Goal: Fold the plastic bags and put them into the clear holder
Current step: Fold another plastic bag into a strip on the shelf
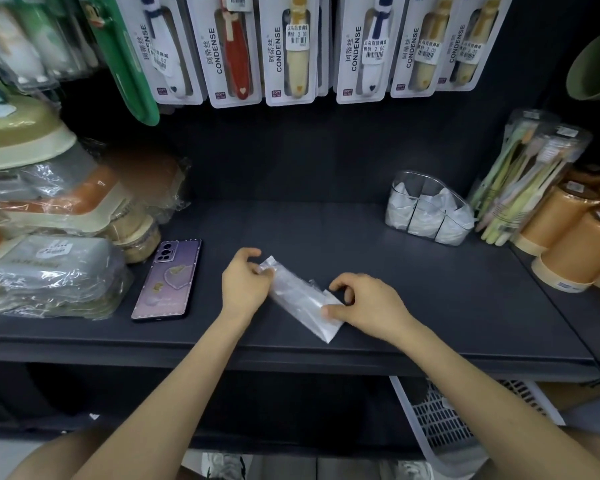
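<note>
As our left hand (246,282) and right hand (368,306) pinch opposite ends of the plastic bag (297,296) near the front edge of the shelf (326,233), we should flatten each crease firmly; the clear holder (430,216) stands back-right.

Single head cam, wide-angle, pitched forward and down at the dark shelf (430,299), close range. Left hand (245,282) and right hand (368,306) sit near centre, forearms entering from 6 o'clock. Toothbrush packs (291,46) at 12, clear holder (426,183) at 2, white basket (405,405) at 5. Edges bow.
</note>
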